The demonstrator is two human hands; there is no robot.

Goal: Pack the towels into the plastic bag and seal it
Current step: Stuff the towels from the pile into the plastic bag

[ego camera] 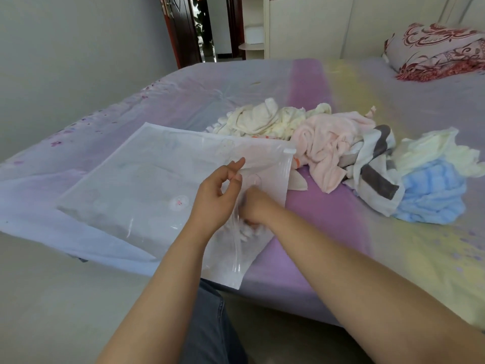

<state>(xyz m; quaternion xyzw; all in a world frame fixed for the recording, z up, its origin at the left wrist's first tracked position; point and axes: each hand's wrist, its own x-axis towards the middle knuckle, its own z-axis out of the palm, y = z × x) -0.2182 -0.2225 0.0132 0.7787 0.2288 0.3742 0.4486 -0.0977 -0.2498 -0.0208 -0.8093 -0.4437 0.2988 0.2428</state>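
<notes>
A large clear plastic bag [147,179] lies flat on the bed's near left corner, its mouth along the right edge with a white slider clip [290,151] at the far end. My left hand [216,198] pinches the bag's upper film at the mouth. My right hand [256,207] sits curled at the same opening, its fingers blurred behind the film. Loose towels are heaped to the right of the bag: cream [252,119], pink [325,145], white with grey stripes [375,166], blue [433,198] and pale yellow [435,151].
The bed [328,222] has a pastel sheet, and its near edge runs just under my forearms. A red-patterned pillow [441,48] lies at the far right. A grey wall stands on the left, with a dark door [181,30] and shelving beyond the bed.
</notes>
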